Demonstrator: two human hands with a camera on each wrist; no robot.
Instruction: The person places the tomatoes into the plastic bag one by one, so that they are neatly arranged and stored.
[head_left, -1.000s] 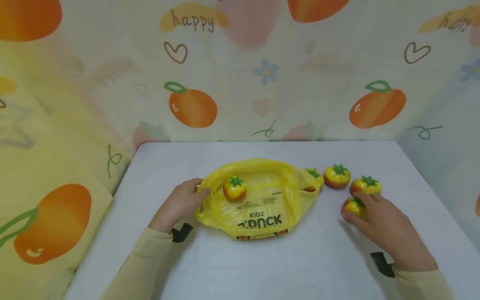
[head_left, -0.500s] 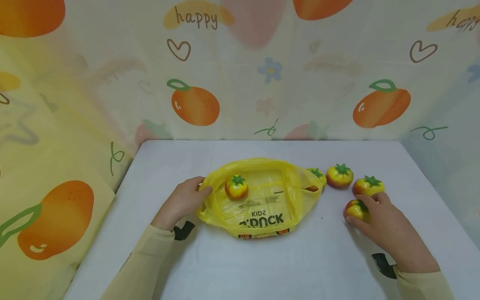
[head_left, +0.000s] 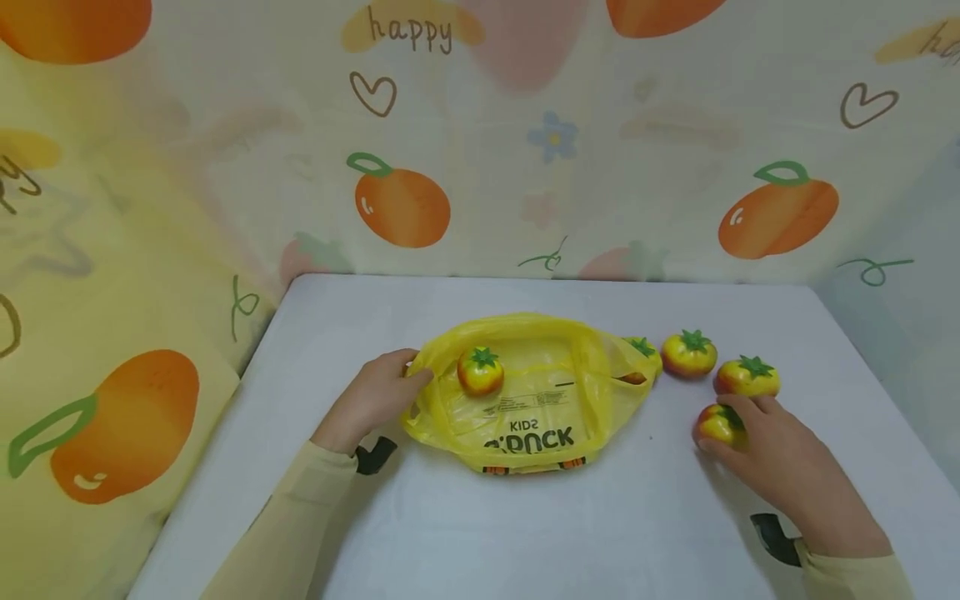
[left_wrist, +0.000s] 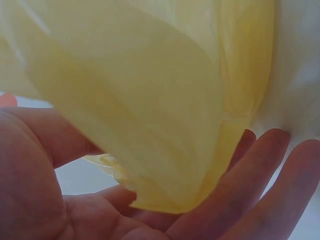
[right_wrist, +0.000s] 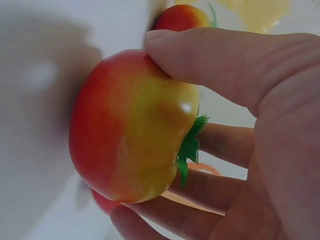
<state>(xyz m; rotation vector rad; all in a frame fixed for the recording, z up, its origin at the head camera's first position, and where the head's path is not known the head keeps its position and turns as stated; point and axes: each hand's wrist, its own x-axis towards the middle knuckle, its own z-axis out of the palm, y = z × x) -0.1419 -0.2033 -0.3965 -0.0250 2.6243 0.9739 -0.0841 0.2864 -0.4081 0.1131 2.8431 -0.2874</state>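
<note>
My left hand [head_left: 375, 396] holds the left edge of a yellow plastic bag [head_left: 517, 325], which lies with its mouth spread toward me. In the left wrist view, the thin film of the bag [left_wrist: 150, 100] hangs between thumb and fingers. A yellow-and-red toy tomato [head_left: 481, 372] with a green leafy top shows inside. Over at the right, my right hand [head_left: 802, 475] grips another toy tomato [right_wrist: 130, 130], thumb on one side and fingers on the other. Its leafy top [right_wrist: 191, 145] faces the palm.
Beyond the held one, two more toy tomatoes [head_left: 688, 353] stand on the white table [head_left: 585, 533]. Another toy tomato [head_left: 645, 350] is partly hidden behind the bag's right end. A fruit-patterned cloth [head_left: 645, 192] rises at the table's back edge.
The whole head view has shifted slightly. The left hand stays at the bag's edge; the right hand and its toy tomato have drawn slightly away from the toy tomato behind.
</note>
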